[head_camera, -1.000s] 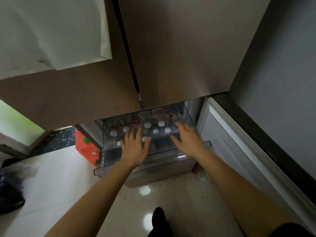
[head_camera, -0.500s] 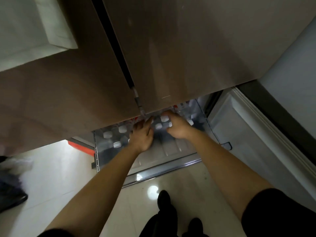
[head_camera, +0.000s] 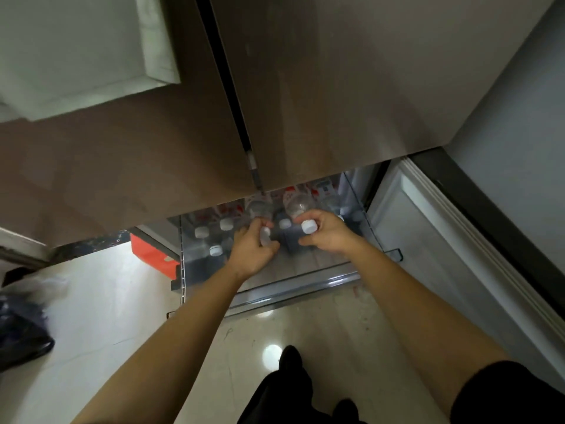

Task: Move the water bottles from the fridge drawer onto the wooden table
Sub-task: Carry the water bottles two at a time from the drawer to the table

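Two bare forearms reach down into the pulled-out drawer [head_camera: 182, 258] at the foot of the fridge. The drawer is a clear plastic tub with thin ribbed walls and a bright metal front rail.

The left hand [head_camera: 250, 250] has its fingers curled round the neck of one bottle [head_camera: 259, 209]. The ribbed white cap shows between thumb and forefinger, and the rounded clear shoulder shows beyond the knuckles. The right hand [head_camera: 329, 234] grips a second bottle [head_camera: 299, 204] in the same way. Its thumb and bent fingers close round the neck just below the white cap, and the transparent, dome-shaped shoulder points toward the fridge. Both bottles are inside the drawer, at its middle, near the rear edge. Whether their bases touch the drawer floor cannot be seen.

More bottles [head_camera: 226, 224] stand upright in the left half of the drawer, showing as round white caps on clear bodies. Others line the rear wall with red and white labels, partly hidden under the doors [head_camera: 336, 87]. The doors are flat, brushed brown metal with a dark vertical gap between them.

The floor [head_camera: 107, 301] is pale glossy tile with a bright round reflection. An orange box [head_camera: 151, 255] sits just beside the left wall of the drawer. A dark crumpled bag [head_camera: 18, 328] lies near the left edge of the floor. A black shoe [head_camera: 290, 358] stands between the forearms, and a black sleeve [head_camera: 504, 393] covers the right upper arm.
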Demonstrator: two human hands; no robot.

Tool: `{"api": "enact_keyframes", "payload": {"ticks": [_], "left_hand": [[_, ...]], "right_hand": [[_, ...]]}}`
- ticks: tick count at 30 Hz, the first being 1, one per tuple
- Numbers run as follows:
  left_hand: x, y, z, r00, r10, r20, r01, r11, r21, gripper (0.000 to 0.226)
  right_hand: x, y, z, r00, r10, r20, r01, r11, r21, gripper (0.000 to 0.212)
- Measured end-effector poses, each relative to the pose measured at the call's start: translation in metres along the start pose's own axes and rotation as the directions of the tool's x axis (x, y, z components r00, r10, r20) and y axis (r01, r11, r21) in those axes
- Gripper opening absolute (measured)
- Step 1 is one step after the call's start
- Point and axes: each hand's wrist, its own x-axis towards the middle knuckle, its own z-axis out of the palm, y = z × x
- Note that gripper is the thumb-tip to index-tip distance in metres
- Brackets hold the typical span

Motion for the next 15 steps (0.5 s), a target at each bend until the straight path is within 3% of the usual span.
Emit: {"api": "enact_keyframes", "payload": {"ticks": [3, 7, 10, 15], "left_hand": [[-0.027, 0.002, 0.004, 0.982, 0.09, -0.164, -0.063, 0.984, 0.166, 0.037], [-0.06, 0.011, -0.001, 0.818, 0.269, -0.509, -0.17, 0.957, 0.234, 0.021], [-0.071, 0.015, -0.004, 0.764, 0.409, -0.5, -0.273, 0.906, 0.325, 0.016], [-0.078, 0.02, -0.004, 0.794, 0.434, -0.425, -0.275, 0.881, 0.385, 0.016]], "right_hand": [[-0.022, -0.002, -0.003, 0.989, -0.056, -0.136, 0.048, 0.997, -0.059, 0.031], [-0.05, -0.014, -0.013, 0.929, -0.182, -0.321, 0.133, 0.976, -0.17, 0.025], [-0.066, -0.029, -0.024, 0.919, -0.239, -0.313, 0.184, 0.963, -0.195, 0.027], [-0.079, -0.029, -0.034, 0.939, -0.227, -0.26, 0.17, 0.96, -0.224, 0.028]]}}
